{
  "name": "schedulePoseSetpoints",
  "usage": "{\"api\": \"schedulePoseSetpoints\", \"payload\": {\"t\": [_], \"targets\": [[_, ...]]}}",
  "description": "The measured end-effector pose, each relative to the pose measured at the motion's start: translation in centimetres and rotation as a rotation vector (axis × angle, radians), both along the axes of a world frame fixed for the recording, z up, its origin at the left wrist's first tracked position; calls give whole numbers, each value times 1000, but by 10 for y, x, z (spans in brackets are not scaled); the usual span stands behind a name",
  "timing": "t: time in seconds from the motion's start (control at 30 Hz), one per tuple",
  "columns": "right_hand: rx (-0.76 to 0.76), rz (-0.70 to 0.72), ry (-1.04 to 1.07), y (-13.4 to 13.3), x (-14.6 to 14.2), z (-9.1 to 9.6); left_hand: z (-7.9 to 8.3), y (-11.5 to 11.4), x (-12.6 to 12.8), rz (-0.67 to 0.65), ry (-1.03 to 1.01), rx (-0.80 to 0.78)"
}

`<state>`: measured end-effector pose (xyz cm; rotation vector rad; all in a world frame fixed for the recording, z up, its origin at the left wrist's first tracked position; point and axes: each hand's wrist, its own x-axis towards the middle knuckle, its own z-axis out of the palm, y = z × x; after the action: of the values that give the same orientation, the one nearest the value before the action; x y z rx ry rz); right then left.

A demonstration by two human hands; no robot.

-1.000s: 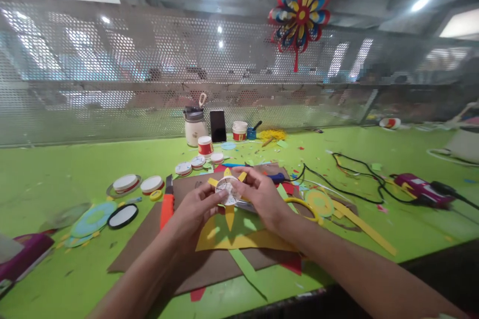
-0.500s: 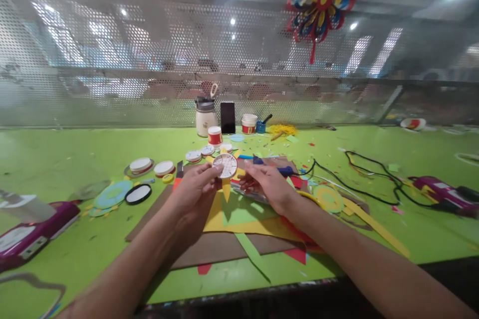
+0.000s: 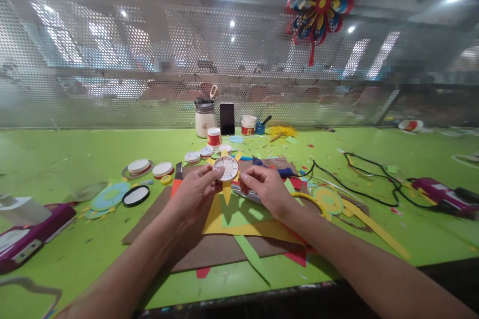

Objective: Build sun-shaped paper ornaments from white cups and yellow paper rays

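My left hand (image 3: 198, 187) is closed on a white disc (image 3: 226, 168) that looks like a round lid, with lines drawn on its face. Pointed yellow paper strips (image 3: 226, 193) stick out around it like rays. On the other side, my right hand (image 3: 264, 187) has thumb and fingertips pinched together at the disc's right edge, by a yellow ray. Whatever sits between those fingertips is too small to make out. Below both hands lie green paper (image 3: 243, 214), yellow paper (image 3: 258, 228) and a brown board (image 3: 209, 254). Scissors with yellow handles (image 3: 312, 199) lie partly behind my right wrist.
A blue glue gun (image 3: 282, 173) with a black cord lies past my right hand. Several white lids (image 3: 163, 169), a black-rimmed disc (image 3: 136, 195) and a blue flower-like cutout (image 3: 111, 196) are on the left. Purple power strips (image 3: 41, 234) flank the green table. A jug (image 3: 205, 120) and phone (image 3: 227, 118) stand behind.
The disc has shifted slightly right and down, and its face has tilted a little. My right fingertips have drawn together close to its edge.
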<state>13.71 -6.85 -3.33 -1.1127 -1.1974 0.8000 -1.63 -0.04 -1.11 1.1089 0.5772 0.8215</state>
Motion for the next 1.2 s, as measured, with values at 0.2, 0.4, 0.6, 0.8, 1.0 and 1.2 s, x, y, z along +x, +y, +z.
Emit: {"api": "schedulePoseSetpoints", "payload": {"t": [0.2, 0.4, 0.6, 0.8, 1.0, 1.2], "targets": [[-8, 2, -2, 0, 0, -2, -6, 4, 0, -4, -9, -16], [-26, 44, 41, -1, 1, -3, -14, 10, -1, -20, -11, -24], [-80, 86, 235, 2, -1, -4, -10, 11, -1, 6, -5, -57], [-93, 86, 369, 1, -2, 0, -7, 13, -3, 30, 7, -58], [-103, 76, 287, -1, -3, 2, -12, 14, -3, 5, -4, -47], [-141, 66, 313, -1, -5, 2, -8, 11, -1, -3, -60, -58]]}}
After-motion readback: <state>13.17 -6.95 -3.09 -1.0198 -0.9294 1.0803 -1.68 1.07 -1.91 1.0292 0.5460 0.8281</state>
